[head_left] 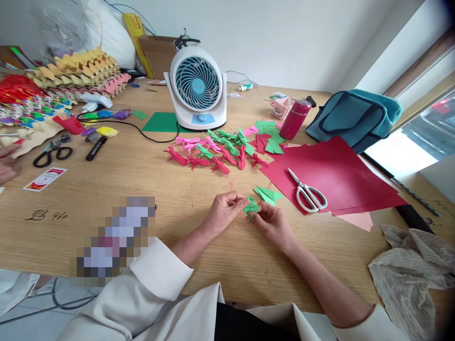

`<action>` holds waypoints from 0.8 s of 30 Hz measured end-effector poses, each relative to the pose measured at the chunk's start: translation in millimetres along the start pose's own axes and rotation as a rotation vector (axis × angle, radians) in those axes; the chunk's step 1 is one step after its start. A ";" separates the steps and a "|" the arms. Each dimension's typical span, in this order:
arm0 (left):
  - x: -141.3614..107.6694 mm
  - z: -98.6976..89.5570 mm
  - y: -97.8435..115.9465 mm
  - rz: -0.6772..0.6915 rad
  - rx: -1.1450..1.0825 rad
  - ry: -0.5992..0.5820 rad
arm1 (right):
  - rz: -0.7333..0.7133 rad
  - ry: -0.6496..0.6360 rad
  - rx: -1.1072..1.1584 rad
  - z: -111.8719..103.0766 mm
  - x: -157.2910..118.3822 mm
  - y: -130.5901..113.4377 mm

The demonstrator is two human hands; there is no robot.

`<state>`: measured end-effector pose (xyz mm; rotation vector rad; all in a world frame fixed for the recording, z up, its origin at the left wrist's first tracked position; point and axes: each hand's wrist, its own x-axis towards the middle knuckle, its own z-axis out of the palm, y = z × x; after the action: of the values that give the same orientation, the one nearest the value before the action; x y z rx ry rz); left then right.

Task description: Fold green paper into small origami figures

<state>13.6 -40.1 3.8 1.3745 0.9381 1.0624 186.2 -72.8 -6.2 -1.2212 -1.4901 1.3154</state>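
Note:
A small folded green paper piece [251, 207] is pinched between both hands above the wooden table. My left hand [227, 210] grips its left side with thumb and fingers, and my right hand [273, 222] grips its right side. Just beyond my right hand lie pointed green paper pieces [269, 194]. White-handled scissors [308, 193] rest on large red paper sheets [329, 173] to the right. Farther back is a spread of folded red paper figures [220, 165], with pink and green ones among them.
A white fan [199, 90] stands at the back, with a red thermos [295, 118] and a teal bag [351, 118] to its right. Black-handled scissors [53, 152] lie at left, near another person's hand [7, 163]. A crumpled cloth [408, 279] hangs at the right edge.

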 end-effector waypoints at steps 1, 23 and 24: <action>0.3 0.0 -0.4 -0.006 0.010 -0.006 | -0.001 0.003 -0.022 -0.1 -0.1 0.1; 5.3 -2.6 -2.3 -0.065 -0.026 -0.103 | -0.116 0.126 -0.222 -7.2 -0.5 -2.0; 5.6 -1.5 -3.6 -0.079 -0.028 -0.102 | -0.125 0.140 -0.224 -7.4 -0.1 -1.7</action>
<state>13.9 -34.1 0.7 1.3452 0.8922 0.9343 193.1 -71.2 -3.3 -1.3090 -1.6157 0.9806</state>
